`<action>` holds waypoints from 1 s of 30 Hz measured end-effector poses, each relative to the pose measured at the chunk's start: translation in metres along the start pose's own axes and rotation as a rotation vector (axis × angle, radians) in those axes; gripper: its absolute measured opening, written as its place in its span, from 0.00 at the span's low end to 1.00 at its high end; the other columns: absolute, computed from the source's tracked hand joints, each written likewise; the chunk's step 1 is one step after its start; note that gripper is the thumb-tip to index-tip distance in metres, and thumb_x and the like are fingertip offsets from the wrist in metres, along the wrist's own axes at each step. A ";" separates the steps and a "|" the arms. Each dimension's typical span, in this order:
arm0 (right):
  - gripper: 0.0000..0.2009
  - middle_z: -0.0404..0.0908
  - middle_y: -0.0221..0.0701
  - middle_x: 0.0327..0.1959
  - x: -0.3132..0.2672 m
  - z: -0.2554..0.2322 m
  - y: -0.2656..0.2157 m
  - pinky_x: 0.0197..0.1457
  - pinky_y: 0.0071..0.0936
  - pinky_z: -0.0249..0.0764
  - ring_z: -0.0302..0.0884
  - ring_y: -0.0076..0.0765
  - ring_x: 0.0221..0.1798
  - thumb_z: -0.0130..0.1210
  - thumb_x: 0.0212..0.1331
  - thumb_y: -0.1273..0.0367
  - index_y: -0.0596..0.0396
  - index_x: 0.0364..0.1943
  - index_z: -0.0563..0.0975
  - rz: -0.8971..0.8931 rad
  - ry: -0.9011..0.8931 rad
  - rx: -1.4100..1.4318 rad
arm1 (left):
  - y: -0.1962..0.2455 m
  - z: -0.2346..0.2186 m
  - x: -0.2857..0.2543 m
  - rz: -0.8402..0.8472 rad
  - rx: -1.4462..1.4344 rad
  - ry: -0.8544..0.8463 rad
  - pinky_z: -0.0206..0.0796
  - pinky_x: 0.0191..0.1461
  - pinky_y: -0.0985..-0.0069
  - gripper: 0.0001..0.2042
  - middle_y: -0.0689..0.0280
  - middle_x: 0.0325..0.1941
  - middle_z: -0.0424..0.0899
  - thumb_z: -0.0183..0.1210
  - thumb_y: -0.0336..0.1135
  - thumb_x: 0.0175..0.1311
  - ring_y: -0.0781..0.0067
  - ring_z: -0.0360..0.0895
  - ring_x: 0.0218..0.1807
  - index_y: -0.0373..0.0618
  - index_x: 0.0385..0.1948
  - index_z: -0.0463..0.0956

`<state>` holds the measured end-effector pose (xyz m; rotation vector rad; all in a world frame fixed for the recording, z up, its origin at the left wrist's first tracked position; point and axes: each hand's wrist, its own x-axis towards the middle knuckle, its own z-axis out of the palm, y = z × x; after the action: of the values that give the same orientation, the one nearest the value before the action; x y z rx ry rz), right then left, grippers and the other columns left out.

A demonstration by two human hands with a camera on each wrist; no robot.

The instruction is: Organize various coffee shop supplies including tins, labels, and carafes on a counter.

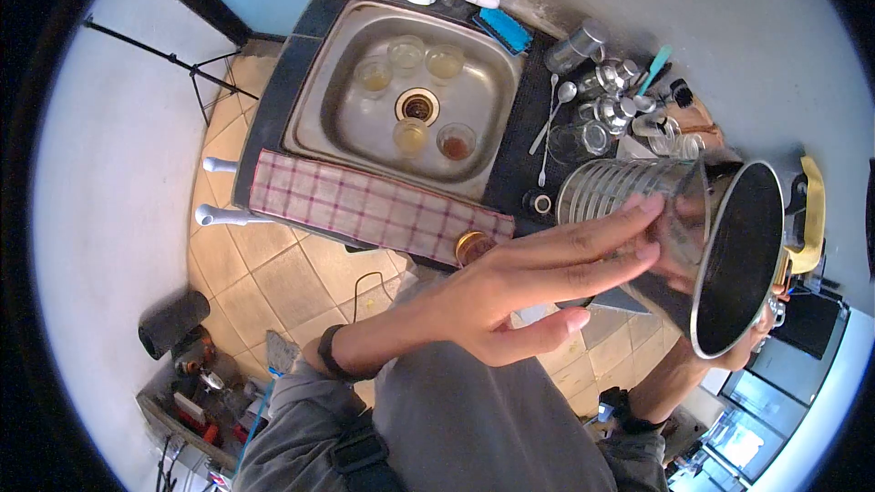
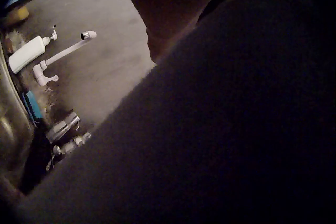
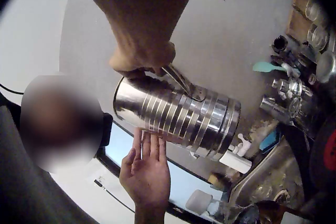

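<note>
A shiny ribbed metal jug (image 1: pixel 670 246) is tilted on its side, its dark open mouth toward the head camera. My right hand (image 3: pixel 142 58) grips the jug's handle (image 3: pixel 184 83) in the right wrist view; in the head view the jug mostly hides that hand. My left hand (image 1: pixel 538 282) has its fingers extended, with the fingertips against the jug's side. From below, the same left hand (image 3: pixel 147 176) shows a flat palm in the right wrist view. Dark shapes cover most of the left wrist view.
A steel sink (image 1: pixel 319 109) holds several small glass bowls. A checked cloth (image 1: pixel 365 205) lies along its front edge, near an amber glass (image 1: pixel 473 247). Bar shakers (image 1: pixel 606 79), spoons and jars crowd the counter's right side. A blue brush (image 1: pixel 503 30) lies by the sink.
</note>
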<state>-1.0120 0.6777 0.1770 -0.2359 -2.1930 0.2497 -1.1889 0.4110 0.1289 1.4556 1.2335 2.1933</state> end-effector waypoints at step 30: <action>0.05 0.79 0.24 0.28 -0.145 -0.142 0.176 0.30 0.17 0.67 0.73 0.17 0.28 0.56 0.47 0.81 0.62 0.28 0.80 0.787 0.215 0.500 | -0.027 0.216 -0.015 -0.432 0.270 -0.225 0.68 0.35 0.78 0.15 0.64 0.37 0.83 0.54 0.26 0.63 0.73 0.78 0.32 0.40 0.51 0.78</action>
<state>-0.7985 0.8224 0.1025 -0.7909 -1.6630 1.1290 -1.0057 0.5302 0.1321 1.3243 1.6262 1.5876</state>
